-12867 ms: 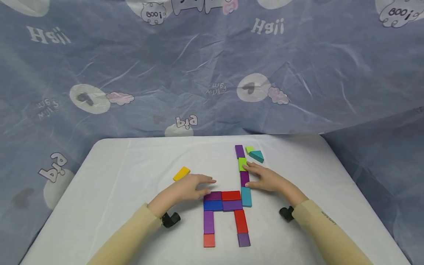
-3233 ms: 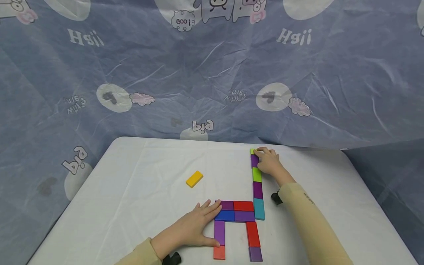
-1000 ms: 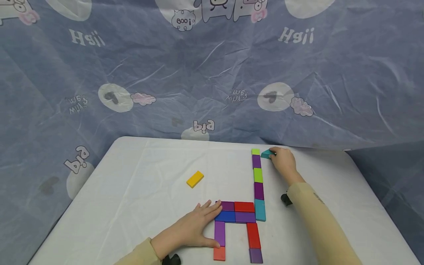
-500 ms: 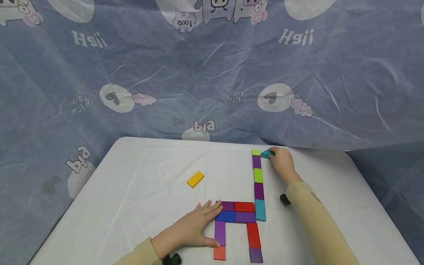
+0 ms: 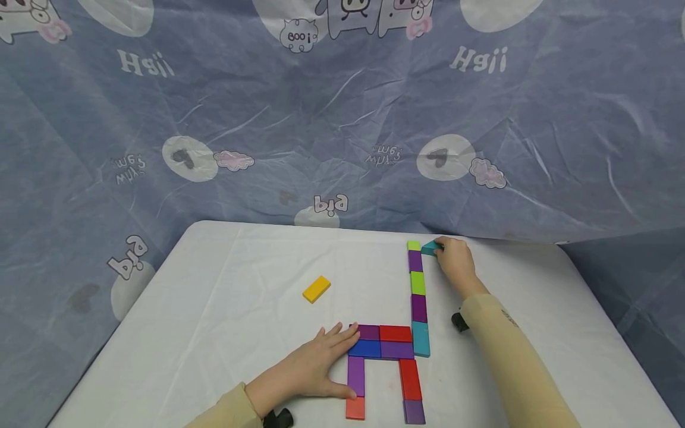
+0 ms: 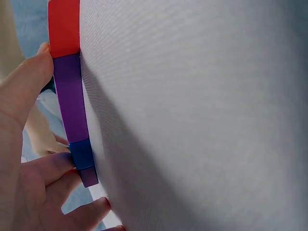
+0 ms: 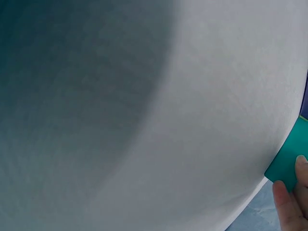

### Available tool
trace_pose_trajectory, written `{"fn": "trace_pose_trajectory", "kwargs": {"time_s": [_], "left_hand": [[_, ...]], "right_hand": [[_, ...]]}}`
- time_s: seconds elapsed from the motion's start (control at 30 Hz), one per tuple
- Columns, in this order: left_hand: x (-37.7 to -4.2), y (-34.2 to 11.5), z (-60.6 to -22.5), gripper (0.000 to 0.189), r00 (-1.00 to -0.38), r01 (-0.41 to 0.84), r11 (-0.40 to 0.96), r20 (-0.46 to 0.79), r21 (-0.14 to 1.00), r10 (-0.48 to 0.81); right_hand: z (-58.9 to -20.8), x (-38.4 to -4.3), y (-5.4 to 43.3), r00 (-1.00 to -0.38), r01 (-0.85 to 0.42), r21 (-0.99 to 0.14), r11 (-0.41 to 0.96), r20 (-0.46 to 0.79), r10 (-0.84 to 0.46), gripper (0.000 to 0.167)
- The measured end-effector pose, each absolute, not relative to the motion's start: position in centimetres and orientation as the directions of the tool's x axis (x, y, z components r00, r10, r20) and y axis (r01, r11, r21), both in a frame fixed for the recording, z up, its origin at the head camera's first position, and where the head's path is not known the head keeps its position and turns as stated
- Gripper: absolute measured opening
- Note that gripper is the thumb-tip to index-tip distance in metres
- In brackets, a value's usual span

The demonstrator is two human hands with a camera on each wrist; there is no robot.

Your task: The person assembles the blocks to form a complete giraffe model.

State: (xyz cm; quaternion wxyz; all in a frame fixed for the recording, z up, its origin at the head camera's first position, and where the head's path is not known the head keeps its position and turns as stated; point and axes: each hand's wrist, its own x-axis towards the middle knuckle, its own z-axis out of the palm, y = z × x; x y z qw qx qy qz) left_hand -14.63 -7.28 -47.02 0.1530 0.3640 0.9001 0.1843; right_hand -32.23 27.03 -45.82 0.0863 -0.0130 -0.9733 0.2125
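My right hand (image 5: pixel 456 264) pinches a teal triangular block (image 5: pixel 429 248) just right of the column's top; the wrist view shows thumb and finger on that block (image 7: pixel 288 159). The column runs down from a small lime block (image 5: pixel 414 245) through a purple block (image 5: pixel 415 261), a lime block (image 5: pixel 418 283) and a dark purple block (image 5: pixel 419 308) to a teal rectangular block (image 5: pixel 421 339). My left hand (image 5: pixel 307 370) lies spread along the figure's left side. Its fingertips reach the blue block (image 5: pixel 365 349) and the purple block (image 5: pixel 369 332); its thumb touches the leg near the orange-red block (image 5: pixel 355 409).
A yellow block (image 5: pixel 317 289) lies alone left of the column on the white table (image 5: pixel 257 285). Red blocks (image 5: pixel 396 334) and purple blocks (image 5: pixel 414 411) form the rest of the body and right leg. A blue-grey patterned sheet (image 5: pixel 342 107) hangs behind the table's far edge.
Since the oldest frame, the small lime block has gone onto the column's top, and the left hand has come down against the figure's left side. The right hand then took the teal triangular block.
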Motion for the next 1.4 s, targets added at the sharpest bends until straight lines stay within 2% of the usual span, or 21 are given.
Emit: {"fn": "trace_pose_trajectory", "kwargs": {"time_s": [0.3,0.43,0.63,0.87,1.07,1.4], "left_hand": [[-14.7,-7.2,-47.1,0.100,-0.689,0.599,0.669,-0.143,0.440,0.711],[-14.6,-7.3,-46.9,0.100,-0.691,0.591,0.670,-0.148,0.448,0.708],[-14.7,-7.3,-46.7,0.101,-0.692,0.584,0.674,-0.156,0.452,0.705],[-14.6,-7.2,-46.8,0.101,-0.692,0.580,0.679,-0.168,0.449,0.702],[-14.5,-7.1,-46.9,0.102,-0.697,0.586,0.680,-0.154,0.440,0.700],[-14.7,-7.1,-46.8,0.102,-0.689,0.572,0.684,-0.188,0.452,0.700]], "right_hand": [[-44.9,-30.9,27.3,-0.982,-0.004,-0.431,0.902,0.173,0.079,0.041],[-44.2,-29.6,27.5,-0.983,-0.054,-0.445,0.894,0.182,0.031,0.037],[-44.0,-26.9,27.5,-0.993,-0.109,-0.475,0.873,0.090,-0.075,0.035],[-45.0,-24.6,27.3,-0.967,-0.208,-0.484,0.850,-0.027,-0.252,0.054],[-45.5,-23.6,27.1,-0.931,-0.219,-0.491,0.843,-0.153,-0.331,0.075],[-45.6,-22.8,27.1,-0.920,-0.242,-0.475,0.846,-0.166,-0.355,0.078]]}}
